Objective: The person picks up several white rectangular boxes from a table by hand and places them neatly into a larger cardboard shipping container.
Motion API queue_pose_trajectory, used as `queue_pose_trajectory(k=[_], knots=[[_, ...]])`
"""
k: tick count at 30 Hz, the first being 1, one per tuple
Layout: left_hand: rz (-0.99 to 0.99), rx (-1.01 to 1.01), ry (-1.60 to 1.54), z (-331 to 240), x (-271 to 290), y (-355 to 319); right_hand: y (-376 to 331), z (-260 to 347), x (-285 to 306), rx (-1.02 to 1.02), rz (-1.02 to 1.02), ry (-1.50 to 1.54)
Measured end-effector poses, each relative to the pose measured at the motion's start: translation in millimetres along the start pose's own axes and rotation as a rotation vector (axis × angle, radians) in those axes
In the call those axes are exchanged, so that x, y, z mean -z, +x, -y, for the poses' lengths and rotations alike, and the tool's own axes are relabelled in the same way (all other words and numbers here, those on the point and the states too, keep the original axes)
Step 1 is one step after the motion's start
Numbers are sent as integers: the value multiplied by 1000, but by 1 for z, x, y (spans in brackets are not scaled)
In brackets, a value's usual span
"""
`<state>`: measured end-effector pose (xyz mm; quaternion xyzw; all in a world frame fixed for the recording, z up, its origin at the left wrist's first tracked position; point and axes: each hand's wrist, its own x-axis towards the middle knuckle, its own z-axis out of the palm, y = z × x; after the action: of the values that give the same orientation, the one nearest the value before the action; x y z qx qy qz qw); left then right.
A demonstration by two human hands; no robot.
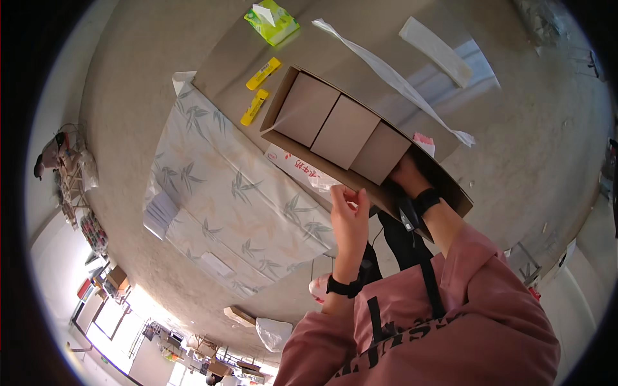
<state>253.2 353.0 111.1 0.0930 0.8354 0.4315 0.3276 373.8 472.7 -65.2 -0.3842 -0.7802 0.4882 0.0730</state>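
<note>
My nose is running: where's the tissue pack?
In the head view, the tissue pack lies at the top, left of centre, above the two yellow items.

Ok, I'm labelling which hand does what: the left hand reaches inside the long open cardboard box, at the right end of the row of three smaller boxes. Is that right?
Not the hand: the head view shows the right hand inside the long open cardboard box, at the right end of the row of three smaller boxes.
</note>
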Motion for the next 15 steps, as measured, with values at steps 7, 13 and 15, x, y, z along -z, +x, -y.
queue_pose_trajectory(k=[7,13,15], knots=[[7,-53,46,6,-2,3,14,4,-3,-872,-143,1802],[10,-71,42,12,0,6,5,1,-18,-243,26,758],[41,-86,65,4,0,8,5,-21,-19,-335,0,1116]])
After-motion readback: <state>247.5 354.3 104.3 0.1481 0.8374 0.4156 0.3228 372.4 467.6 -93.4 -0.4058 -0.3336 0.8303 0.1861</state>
